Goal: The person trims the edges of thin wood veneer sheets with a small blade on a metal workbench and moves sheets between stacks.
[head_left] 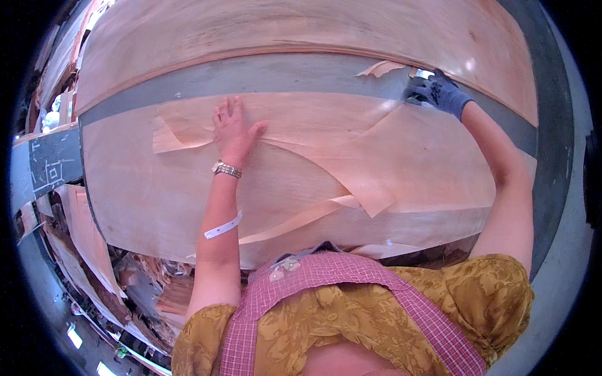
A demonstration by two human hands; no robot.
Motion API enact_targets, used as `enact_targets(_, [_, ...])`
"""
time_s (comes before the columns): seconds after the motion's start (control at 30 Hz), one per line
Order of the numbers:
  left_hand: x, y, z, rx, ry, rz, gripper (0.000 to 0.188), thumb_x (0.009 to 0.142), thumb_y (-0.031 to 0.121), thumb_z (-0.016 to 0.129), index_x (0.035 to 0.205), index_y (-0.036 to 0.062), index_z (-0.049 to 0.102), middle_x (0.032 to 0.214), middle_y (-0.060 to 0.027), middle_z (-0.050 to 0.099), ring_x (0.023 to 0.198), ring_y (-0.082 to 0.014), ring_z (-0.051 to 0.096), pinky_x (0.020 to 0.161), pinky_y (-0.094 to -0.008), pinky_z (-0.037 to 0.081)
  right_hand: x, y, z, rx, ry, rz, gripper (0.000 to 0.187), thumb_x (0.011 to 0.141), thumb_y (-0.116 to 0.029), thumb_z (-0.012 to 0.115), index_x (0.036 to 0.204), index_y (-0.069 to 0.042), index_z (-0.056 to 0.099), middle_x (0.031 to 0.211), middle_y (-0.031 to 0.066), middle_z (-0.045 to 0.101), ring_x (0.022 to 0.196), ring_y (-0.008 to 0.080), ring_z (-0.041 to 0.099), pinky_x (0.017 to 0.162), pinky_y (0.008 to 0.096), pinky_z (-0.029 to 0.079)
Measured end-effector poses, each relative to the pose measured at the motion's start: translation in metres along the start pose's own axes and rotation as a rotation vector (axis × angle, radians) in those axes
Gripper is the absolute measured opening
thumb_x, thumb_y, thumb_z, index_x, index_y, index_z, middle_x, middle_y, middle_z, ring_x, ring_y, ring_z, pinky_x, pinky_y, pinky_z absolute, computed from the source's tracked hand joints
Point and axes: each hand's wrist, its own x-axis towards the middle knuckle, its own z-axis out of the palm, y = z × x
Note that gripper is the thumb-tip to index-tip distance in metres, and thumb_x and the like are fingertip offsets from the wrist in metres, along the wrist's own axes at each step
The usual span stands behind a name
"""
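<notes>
My bare left hand lies open on a pale wood veneer sheet, fingers spread. Its palm rests over a loose, curling veneer strip. A broader torn veneer piece slants across the sheet to the right of that hand. My right hand, in a dark blue glove, reaches to the far edge of the sheet, fingers curled. Something small and shiny shows at its fingertips; I cannot make out what it is. Close to it lies a torn veneer scrap.
A stack of veneer sheets lies beyond a bare grey strip of table. At the left, a dark beam with chalk-like marks meets the table. Broken veneer scraps are piled below the near left edge.
</notes>
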Motion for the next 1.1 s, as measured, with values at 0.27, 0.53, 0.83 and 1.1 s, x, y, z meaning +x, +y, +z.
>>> enact_targets(0.27, [-0.005,-0.004,-0.001,-0.022,0.018,0.006,0.083,0.073,0.048,0.077,0.139,0.0088,0.046,0.145,-0.0220,0.042,0.133,-0.0389,0.039,0.109,-0.0466,0.035,-0.068,-0.139,-0.029,0.660,0.056,0.285,0.044,0.088,-0.025,0.065,0.128,-0.010,0.056,0.100,0.0123,0.066,0.092,0.0281,0.064,0.078,0.0386,0.051])
enact_targets(0.53, [0.009,0.012,-0.025,0.081,-0.121,0.001,0.076,0.070,0.052,0.076,0.129,0.0085,0.054,0.139,-0.0179,0.048,0.129,-0.0353,0.044,0.104,-0.0523,0.035,-0.119,-0.307,-0.028,0.395,0.053,0.341,0.043,0.080,-0.032,0.067,0.117,-0.014,0.059,0.087,0.0061,0.061,0.081,0.0260,0.060,0.074,0.0436,0.044])
enact_targets(0.83, [0.031,-0.022,-0.015,0.128,-0.245,0.059,0.052,0.085,0.056,0.058,0.109,0.0117,0.069,0.124,-0.0158,0.062,0.120,-0.0348,0.053,0.096,-0.0521,0.045,-0.053,-0.320,-0.113,1.524,-0.187,0.294,0.033,0.087,-0.024,0.069,0.117,-0.010,0.066,0.113,0.0113,0.068,0.094,0.0204,0.068,0.084,0.0311,0.051])
enact_targets(1.1, [0.056,-0.012,-0.015,0.121,-0.452,-0.060,0.059,0.090,0.056,0.051,0.131,0.0143,0.059,0.150,-0.0132,0.039,0.138,-0.0338,0.036,0.108,-0.0601,0.029,0.152,-0.372,-0.151,2.080,0.397,0.294,0.025,0.096,-0.025,0.060,0.116,-0.011,0.064,0.088,-0.0018,0.065,0.060,0.0035,0.052,0.049,0.0198,0.039])
